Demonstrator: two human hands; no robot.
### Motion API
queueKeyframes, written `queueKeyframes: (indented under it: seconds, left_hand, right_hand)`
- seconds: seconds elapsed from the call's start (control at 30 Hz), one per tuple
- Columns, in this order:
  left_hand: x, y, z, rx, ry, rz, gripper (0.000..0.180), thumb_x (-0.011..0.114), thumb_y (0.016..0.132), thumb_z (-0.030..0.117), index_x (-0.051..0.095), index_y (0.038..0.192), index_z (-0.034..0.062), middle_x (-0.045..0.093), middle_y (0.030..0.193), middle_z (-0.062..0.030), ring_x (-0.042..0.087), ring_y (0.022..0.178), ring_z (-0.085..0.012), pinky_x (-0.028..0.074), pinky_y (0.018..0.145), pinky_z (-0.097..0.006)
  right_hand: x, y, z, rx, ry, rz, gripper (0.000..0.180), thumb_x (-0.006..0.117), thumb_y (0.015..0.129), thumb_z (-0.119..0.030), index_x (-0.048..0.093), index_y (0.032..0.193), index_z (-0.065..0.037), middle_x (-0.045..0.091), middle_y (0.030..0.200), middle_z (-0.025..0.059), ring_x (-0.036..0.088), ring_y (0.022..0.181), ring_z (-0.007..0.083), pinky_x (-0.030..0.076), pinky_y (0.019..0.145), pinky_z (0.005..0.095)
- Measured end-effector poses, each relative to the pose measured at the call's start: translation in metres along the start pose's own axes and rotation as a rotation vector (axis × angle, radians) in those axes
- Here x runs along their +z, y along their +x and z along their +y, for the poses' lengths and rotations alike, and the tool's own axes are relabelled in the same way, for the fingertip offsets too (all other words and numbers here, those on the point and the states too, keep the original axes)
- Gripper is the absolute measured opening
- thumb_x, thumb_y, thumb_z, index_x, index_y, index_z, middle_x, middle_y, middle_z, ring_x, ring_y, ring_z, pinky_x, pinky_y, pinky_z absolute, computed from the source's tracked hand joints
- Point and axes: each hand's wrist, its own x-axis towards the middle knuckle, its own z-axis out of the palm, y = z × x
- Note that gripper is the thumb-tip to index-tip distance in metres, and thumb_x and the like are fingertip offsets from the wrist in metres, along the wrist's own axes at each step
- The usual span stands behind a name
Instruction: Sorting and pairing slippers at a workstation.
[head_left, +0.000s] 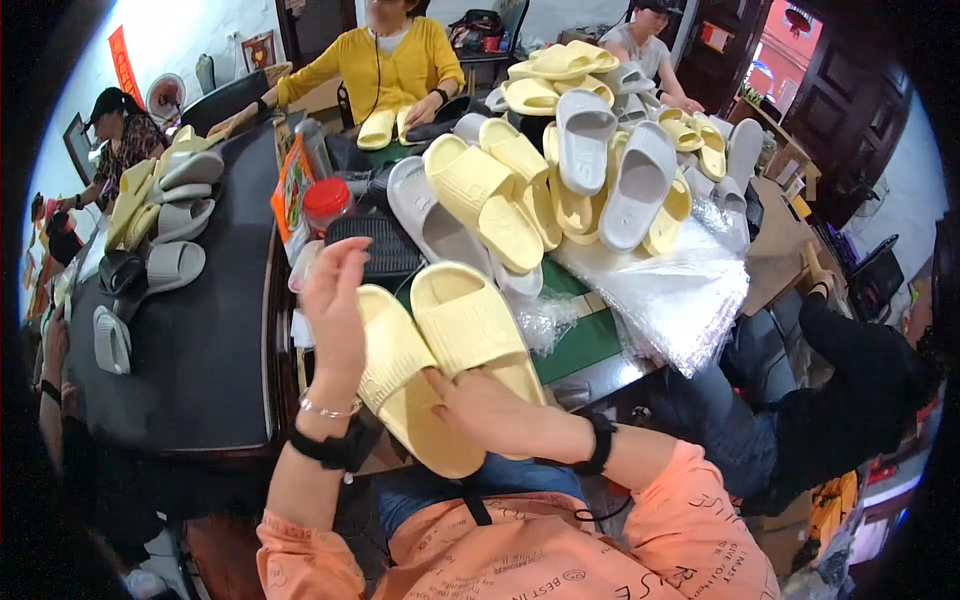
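A pair of pale yellow slide slippers is in front of me over my lap, toes pointing away: the left slipper [392,350] and the right slipper [470,318] lie side by side. My right hand [490,408] is closed at their inner edges, just behind the straps, with its fingertips partly hidden between the two. My left hand [336,310] is raised beside the outer edge of the left slipper, fingers stretched upward and holding nothing. I cannot tell whether its palm touches the slipper.
Beyond my hands rises a heap of yellow and grey slippers [580,140]. Clear plastic bags [680,290] lie to its right, and a red-lidded jar [326,203] stands to its left. A dark table [220,330] bears more slippers [178,264]. Several people sit around, one in a yellow top [370,70].
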Motion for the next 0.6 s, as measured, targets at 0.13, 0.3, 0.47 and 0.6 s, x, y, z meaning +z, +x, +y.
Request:
queueKeyframes:
  seconds: [0.13,0.3,0.47,0.6]
  left_hand:
    - [-0.026,0.004,0.015,0.013,-0.124,0.110,0.016,0.044,0.089,0.008,0.055,0.096,-0.0006,0.055,0.085,-0.0005,0.049,0.077,-0.0050,0.039,0.071,-0.019]
    - [-0.082,-0.002,0.014,-0.174,-0.004,0.057,0.014,0.047,0.087,0.006,0.057,0.092,-0.0021,0.055,0.078,-0.0019,0.051,0.068,-0.0059,0.041,0.063,-0.019]
    - [-0.125,0.010,-0.012,-0.122,0.451,0.025,0.015,0.050,0.082,0.005,0.061,0.089,-0.0011,0.058,0.068,-0.0022,0.051,0.064,-0.0067,0.041,0.058,-0.020]
    - [-0.169,0.037,-0.031,-0.249,0.429,0.156,0.017,0.049,0.078,0.006,0.063,0.085,-0.0002,0.058,0.065,-0.0023,0.052,0.059,-0.0085,0.041,0.055,-0.022]
  right_hand:
    - [-0.076,0.002,0.049,0.028,-0.226,0.035,0.042,0.052,0.080,-0.018,0.042,0.114,0.005,0.056,0.068,0.0200,0.055,0.066,0.0365,0.043,0.057,0.0441]
    - [-0.211,0.037,0.108,0.273,-0.074,0.369,0.022,0.050,0.079,-0.014,0.050,0.095,0.001,0.057,0.070,0.0207,0.056,0.067,0.0350,0.044,0.060,0.0424]
    - [-0.284,0.057,0.225,0.304,-0.076,0.693,0.046,0.050,0.080,-0.010,0.038,0.123,0.004,0.055,0.103,0.0202,0.054,0.092,0.0326,0.043,0.078,0.0364]
    - [-0.298,0.070,0.388,0.404,-0.453,0.818,0.044,0.047,0.083,-0.016,0.038,0.121,0.005,0.056,0.098,0.0246,0.054,0.092,0.0361,0.043,0.078,0.0390]
